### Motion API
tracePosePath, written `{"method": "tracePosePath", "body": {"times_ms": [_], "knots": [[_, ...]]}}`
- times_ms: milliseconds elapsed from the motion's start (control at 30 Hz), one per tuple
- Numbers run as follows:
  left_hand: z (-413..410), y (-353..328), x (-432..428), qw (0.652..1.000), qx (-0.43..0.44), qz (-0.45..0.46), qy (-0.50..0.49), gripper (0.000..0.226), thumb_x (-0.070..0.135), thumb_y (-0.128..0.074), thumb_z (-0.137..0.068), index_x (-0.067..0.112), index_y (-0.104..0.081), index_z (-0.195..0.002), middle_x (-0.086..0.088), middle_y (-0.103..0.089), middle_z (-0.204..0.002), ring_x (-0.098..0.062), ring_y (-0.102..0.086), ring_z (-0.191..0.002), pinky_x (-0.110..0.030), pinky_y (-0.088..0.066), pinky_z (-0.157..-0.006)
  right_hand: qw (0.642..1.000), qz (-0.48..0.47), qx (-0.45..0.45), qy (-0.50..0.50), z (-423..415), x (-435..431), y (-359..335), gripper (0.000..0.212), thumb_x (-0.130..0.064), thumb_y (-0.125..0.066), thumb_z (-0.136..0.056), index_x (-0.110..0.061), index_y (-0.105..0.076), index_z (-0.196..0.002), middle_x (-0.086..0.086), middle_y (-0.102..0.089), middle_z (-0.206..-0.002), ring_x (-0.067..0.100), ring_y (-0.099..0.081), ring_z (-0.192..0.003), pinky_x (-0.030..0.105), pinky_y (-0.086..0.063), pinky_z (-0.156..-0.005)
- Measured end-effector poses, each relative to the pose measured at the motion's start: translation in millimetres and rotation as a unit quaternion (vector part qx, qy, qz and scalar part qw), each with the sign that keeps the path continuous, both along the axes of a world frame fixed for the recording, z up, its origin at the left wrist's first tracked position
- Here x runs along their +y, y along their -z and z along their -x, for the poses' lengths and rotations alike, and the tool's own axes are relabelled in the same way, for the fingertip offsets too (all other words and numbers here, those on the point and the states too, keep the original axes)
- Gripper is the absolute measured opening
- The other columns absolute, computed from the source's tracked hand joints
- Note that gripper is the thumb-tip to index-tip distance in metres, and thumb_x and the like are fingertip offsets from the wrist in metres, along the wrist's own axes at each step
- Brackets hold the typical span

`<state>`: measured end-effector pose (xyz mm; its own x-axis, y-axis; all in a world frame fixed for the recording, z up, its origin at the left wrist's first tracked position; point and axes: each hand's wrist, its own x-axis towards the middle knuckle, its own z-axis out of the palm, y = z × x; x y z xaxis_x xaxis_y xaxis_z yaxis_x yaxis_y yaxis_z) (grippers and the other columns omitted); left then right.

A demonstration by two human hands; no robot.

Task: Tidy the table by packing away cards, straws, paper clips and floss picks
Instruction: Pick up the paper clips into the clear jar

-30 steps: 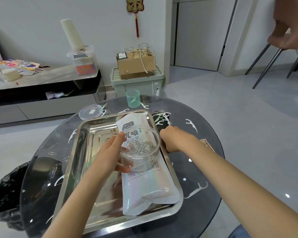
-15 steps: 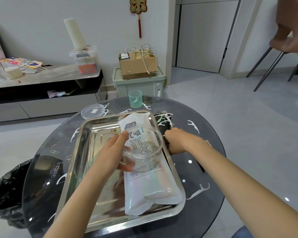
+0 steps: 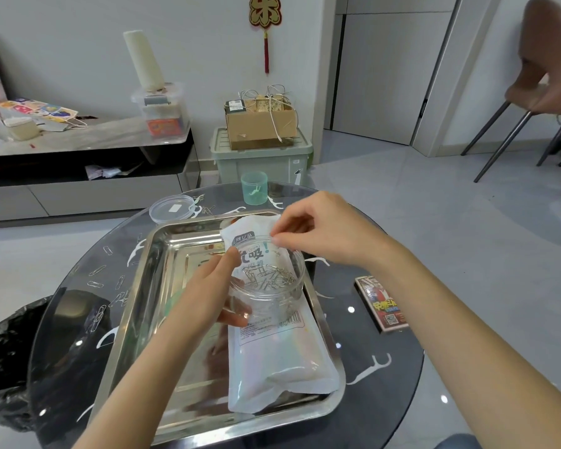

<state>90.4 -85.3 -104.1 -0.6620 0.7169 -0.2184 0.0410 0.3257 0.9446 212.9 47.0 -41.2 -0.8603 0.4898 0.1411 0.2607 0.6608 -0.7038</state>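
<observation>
My left hand (image 3: 212, 288) grips a clear round jar (image 3: 271, 286) with several paper clips in its bottom, held over the white straw pouch (image 3: 279, 354) in the steel tray (image 3: 136, 312). My right hand (image 3: 318, 233) hovers at the jar's far rim, its fingertips pinched together on something small; what it pinches is too small to tell. Loose paper clips (image 3: 96, 283) and white floss picks (image 3: 371, 371) lie on the dark glass table (image 3: 379, 384). A card box (image 3: 381, 303) lies to the right of the tray.
The jar's clear lid (image 3: 172, 209) and a small green cup (image 3: 254, 187) with a floss pick in it stand at the table's far edge. A black bin bag (image 3: 4, 358) sits on the floor at left. A chair (image 3: 544, 79) stands at far right.
My right hand lifted from the table beside the tray's right rim and moved up and left to the jar's rim. The card box it covered now shows.
</observation>
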Motion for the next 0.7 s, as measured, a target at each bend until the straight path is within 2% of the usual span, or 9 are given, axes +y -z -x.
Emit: {"method": "tracePosePath", "body": {"times_ms": [100,133,200,267,367,433,500,600,700], "knots": [[2,-1,0,1.0,-0.011,-0.013,-0.014,0.04,0.046,-0.037,-0.098,0.014,-0.054,-0.116,-0.012,-0.059,-0.1,-0.022,-0.062,-0.053,-0.025,-0.05,-0.043,0.996,-0.031,0.037,0.076,7,25,10,0.013,-0.015,-0.065,-0.087,-0.016,-0.076,-0.093,-0.01,-0.071,-0.083,0.001,-0.062,-0.073,0.014,-0.048,-0.075],[3,-1,1,1.0,-0.015,-0.019,-0.021,0.04,0.046,-0.037,-0.098,0.014,-0.054,-0.116,-0.012,-0.059,-0.101,-0.022,-0.062,-0.052,-0.025,-0.049,-0.042,0.993,-0.046,0.02,0.104,8,39,17,0.015,-0.013,-0.063,-0.089,-0.015,-0.075,-0.096,-0.007,-0.071,-0.087,0.001,-0.06,-0.075,0.016,-0.046,-0.078],[5,0,4,0.999,-0.015,-0.026,-0.032,0.04,0.045,-0.038,-0.098,0.014,-0.053,-0.116,-0.013,-0.059,-0.099,-0.021,-0.062,-0.052,-0.025,-0.049,-0.042,0.987,-0.076,-0.065,0.125,12,64,42,0.019,-0.01,-0.059,-0.09,-0.014,-0.074,-0.102,0.0,-0.071,-0.103,0.007,-0.059,-0.084,0.018,-0.043,-0.083],[6,1,8,0.999,-0.01,-0.031,-0.037,0.04,0.045,-0.038,-0.097,0.013,-0.053,-0.116,-0.014,-0.058,-0.098,-0.02,-0.061,-0.053,-0.025,-0.049,-0.042,0.98,-0.097,-0.138,0.107,19,78,71,0.022,-0.008,-0.058,-0.09,-0.014,-0.072,-0.106,0.005,-0.069,-0.108,0.017,-0.061,-0.093,0.024,-0.047,-0.085],[10,3,14,0.998,-0.018,-0.038,-0.052,0.039,0.045,-0.038,-0.097,0.014,-0.054,-0.114,-0.014,-0.058,-0.098,-0.019,-0.06,-0.051,-0.025,-0.049,-0.041,0.973,-0.142,-0.173,0.05,36,83,96,0.019,-0.004,-0.052,-0.084,-0.011,-0.07,-0.087,0.009,-0.066,-0.09,0.029,-0.057,-0.088,0.032,-0.048,-0.075],[12,4,17,0.997,-0.027,-0.04,-0.057,0.039,0.044,-0.038,-0.097,0.013,-0.053,-0.116,-0.014,-0.058,-0.099,-0.018,-0.059,-0.05,-0.025,-0.05,-0.042,0.972,-0.156,-0.172,0.031,45,84,100,0.015,-0.001,-0.05,-0.082,-0.005,-0.061,-0.073,0.009,-0.059,-0.08,0.027,-0.053,-0.081,0.032,-0.041,-0.066],[15,6,19,0.997,-0.031,-0.038,-0.056,0.04,0.044,-0.039,-0.096,0.012,-0.054,-0.116,-0.015,-0.058,-0.1,-0.019,-0.059,-0.049,-0.026,-0.051,-0.043,0.972,-0.171,-0.163,0.016,51,86,104,0.02,-0.005,-0.051,-0.085,-0.006,-0.054,-0.066,0.01,-0.054,-0.083,0.026,-0.049,-0.081,0.031,-0.037,-0.066],[20,7,21,0.997,-0.037,-0.038,-0.062,0.038,0.044,-0.04,-0.095,0.014,-0.056,-0.114,-0.014,-0.058,-0.098,-0.018,-0.06,-0.049,-0.027,-0.051,-0.043,0.967,-0.196,-0.165,0.0,56,93,110,0.018,-0.009,-0.051,-0.088,-0.001,-0.062,-0.077,0.014,-0.054,-0.092,0.027,-0.051,-0.089,0.032,-0.04,-0.074],[23,7,22,0.997,-0.031,-0.04,-0.062,0.038,0.046,-0.042,-0.094,0.016,-0.057,-0.113,-0.013,-0.058,-0.099,-0.018,-0.061,-0.051,-0.028,-0.051,-0.044,0.963,-0.223,-0.153,0.006,57,96,114,0.018,-0.001,-0.048,-0.084,0.001,-0.065,-0.081,0.01,-0.052,-0.084,0.025,-0.05,-0.083,0.03,-0.04,-0.07]]}}
